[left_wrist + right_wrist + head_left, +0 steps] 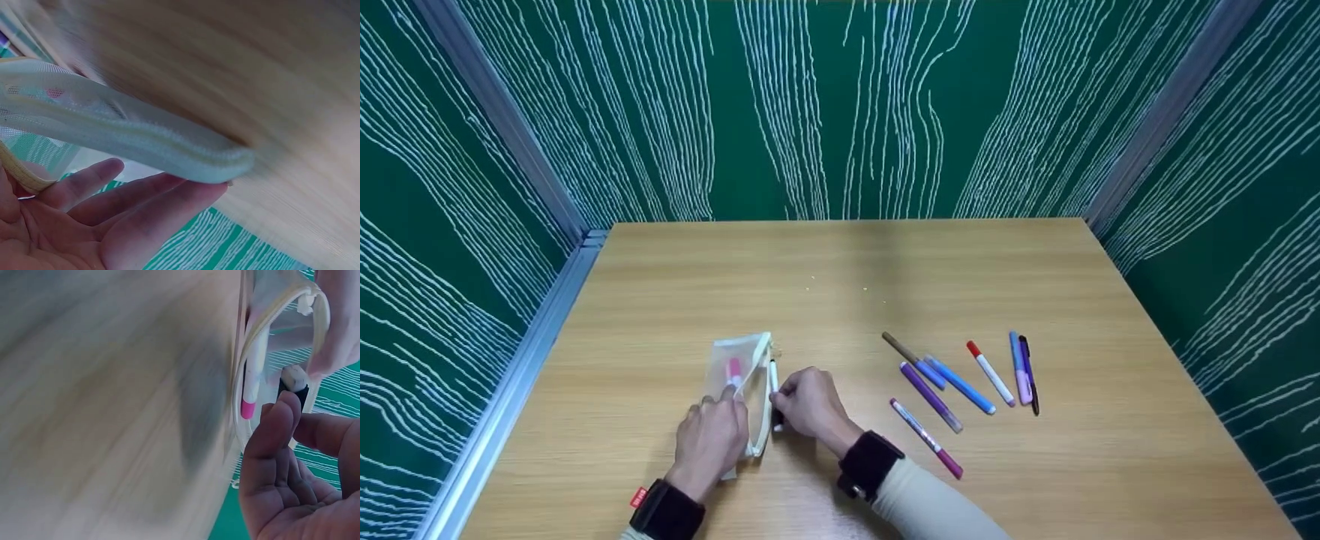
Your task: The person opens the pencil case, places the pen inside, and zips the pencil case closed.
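Observation:
A whitish mesh pencil pouch (729, 346) lies at the left front of the table, its zipped mouth spread wide toward the right. My left hand (712, 431) grips its upper side; in the left wrist view the fingers (152, 208) lie along the mesh. Between thumb and fingertips my right hand (814, 403) pinches a marker (773, 375) with a white body and a black part, right at the mouth. The right wrist view shows that marker's pale end (293, 376) over the opening. Inside the pouch is a white marker with a pink end (256, 377).
Several pens and markers lie loose right of my right hand, among them a purple marker (930, 396), a blue one (960, 385), a red-capped one (990, 373) and a dark pen (1030, 375). Green, white-streaked panels (840, 112) border the table (697, 277).

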Demonstrator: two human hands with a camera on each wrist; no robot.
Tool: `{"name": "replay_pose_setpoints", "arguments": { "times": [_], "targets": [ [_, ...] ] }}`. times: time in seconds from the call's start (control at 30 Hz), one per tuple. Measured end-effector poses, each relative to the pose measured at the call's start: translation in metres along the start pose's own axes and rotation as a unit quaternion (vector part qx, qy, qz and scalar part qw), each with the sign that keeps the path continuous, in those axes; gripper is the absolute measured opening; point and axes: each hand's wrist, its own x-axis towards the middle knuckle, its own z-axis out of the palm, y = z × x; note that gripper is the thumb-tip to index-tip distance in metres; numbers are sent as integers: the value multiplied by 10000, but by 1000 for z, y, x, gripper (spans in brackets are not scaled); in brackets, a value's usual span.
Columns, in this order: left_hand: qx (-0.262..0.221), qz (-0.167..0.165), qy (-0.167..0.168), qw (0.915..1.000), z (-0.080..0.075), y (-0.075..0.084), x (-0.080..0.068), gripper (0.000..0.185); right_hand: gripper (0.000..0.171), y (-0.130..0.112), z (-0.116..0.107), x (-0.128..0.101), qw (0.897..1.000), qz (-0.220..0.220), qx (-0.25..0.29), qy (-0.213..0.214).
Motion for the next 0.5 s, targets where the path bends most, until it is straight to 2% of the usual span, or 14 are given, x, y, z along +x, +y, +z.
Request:
{"name": "replay_pose_setpoints", "arguments": {
  "times": [0.23, 0.37, 0.5],
  "targets": [
    [-110, -58, -176, 9998, -2, -1, 0, 29, 12, -6, 13, 2, 9975, 542, 400, -200],
    [-114, 3, -151, 9998, -3, -2, -1, 31, 13, -8, 21, 1, 9970, 574, 468, -239],
    [-122, 22, -170, 9998, -3, -2, -1, 33, 14, -8, 27, 3, 9981, 418, 393, -227]
  ]
}}
